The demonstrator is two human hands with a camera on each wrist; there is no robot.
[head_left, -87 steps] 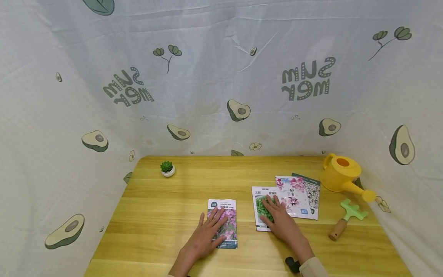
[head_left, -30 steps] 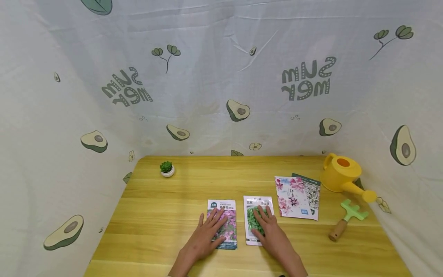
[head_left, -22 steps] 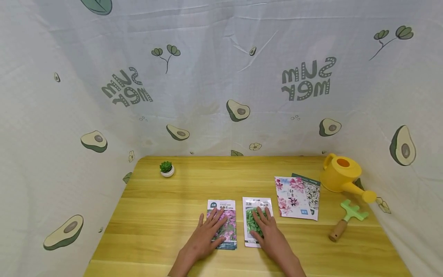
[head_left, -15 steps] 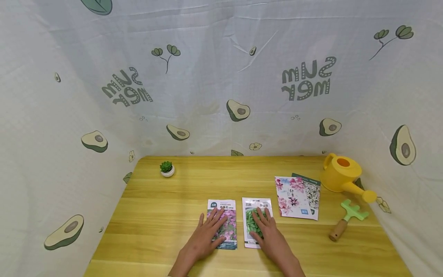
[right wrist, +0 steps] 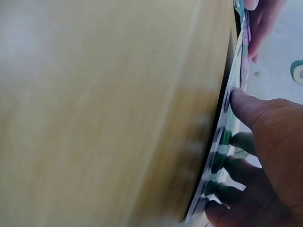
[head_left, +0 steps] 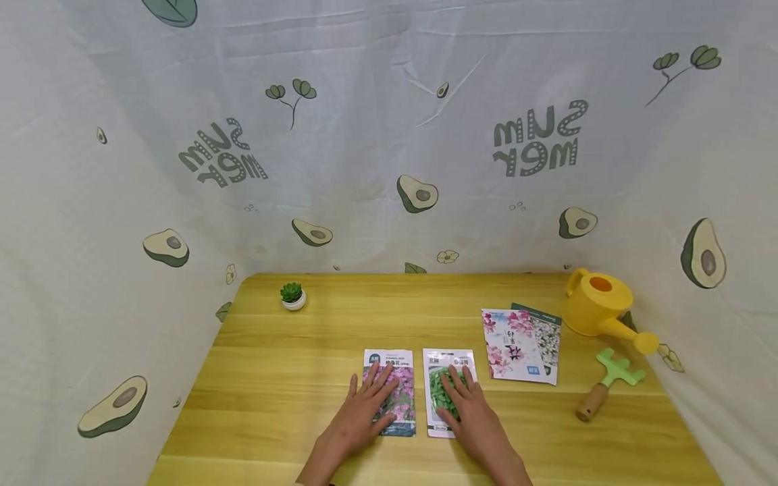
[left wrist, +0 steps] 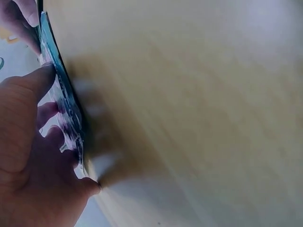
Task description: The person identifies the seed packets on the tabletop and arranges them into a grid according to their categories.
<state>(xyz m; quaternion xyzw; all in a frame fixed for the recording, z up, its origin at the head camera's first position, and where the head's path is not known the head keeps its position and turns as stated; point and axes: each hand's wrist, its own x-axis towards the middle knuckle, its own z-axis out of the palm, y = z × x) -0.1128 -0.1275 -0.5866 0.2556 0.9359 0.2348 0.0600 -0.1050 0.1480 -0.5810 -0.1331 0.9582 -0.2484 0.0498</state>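
Observation:
Two seed packets lie side by side near the table's front, a narrow strip of wood between them. My left hand (head_left: 358,415) rests with spread fingers on the packet with pink flowers (head_left: 404,398). On the packet with green leaves (head_left: 436,378), my right hand (head_left: 477,418) lies the same way, fingers spread. In the left wrist view, fingertips and thumb touch the face of the pink flower packet (left wrist: 61,90). The right wrist view shows the thumb and fingertips against the green leaf packet (right wrist: 222,137).
Right of the hands, a pink blossom packet (head_left: 504,337) overlaps a white flower packet (head_left: 550,341). Beyond them stand a yellow watering can (head_left: 598,304) and a green hand rake with wooden handle (head_left: 608,381). A small potted succulent (head_left: 293,297) sits at the back left. Printed cloth (head_left: 365,148) surrounds the table (head_left: 255,398).
My right hand has slid the green leaf packet leftward and toward me, away from the pink blossom packet, to beside the pink flower packet. The left hand has stayed in place.

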